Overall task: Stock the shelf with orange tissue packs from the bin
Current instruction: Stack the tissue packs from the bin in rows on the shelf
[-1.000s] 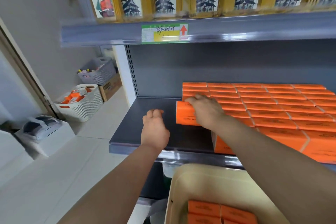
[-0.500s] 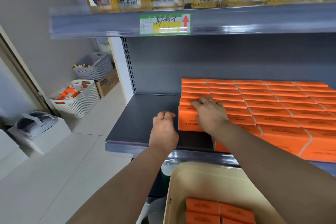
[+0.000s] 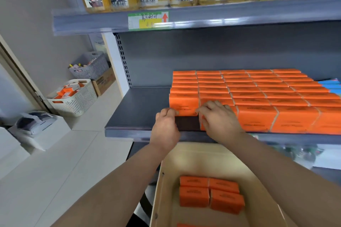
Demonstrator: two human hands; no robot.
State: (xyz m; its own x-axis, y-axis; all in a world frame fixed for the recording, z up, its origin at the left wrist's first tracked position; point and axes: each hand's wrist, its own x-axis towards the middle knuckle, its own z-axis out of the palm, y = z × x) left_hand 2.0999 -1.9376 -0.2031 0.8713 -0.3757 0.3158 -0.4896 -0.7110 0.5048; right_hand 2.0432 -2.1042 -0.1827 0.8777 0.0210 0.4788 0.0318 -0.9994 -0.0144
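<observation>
With the left hand (image 3: 166,125) pinching one lower corner of the orange tissue pack (image 3: 183,104) and the right hand (image 3: 219,120) pressing loose fingers on the other, the pack, standing on the shelf (image 3: 140,108) between both hands, could skew if one side pushes harder.

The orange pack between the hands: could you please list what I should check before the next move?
1. Pack lined up with the column behind it: ok.
2. Left hand and right hand both touching the pack: ok.
3. Firm grip on it: cannot tell.
4. Front row complete: not ok, gap in front of the pack.
5. Bare shelf to the left: ok.
6. Bin holds more packs: ok.
</observation>
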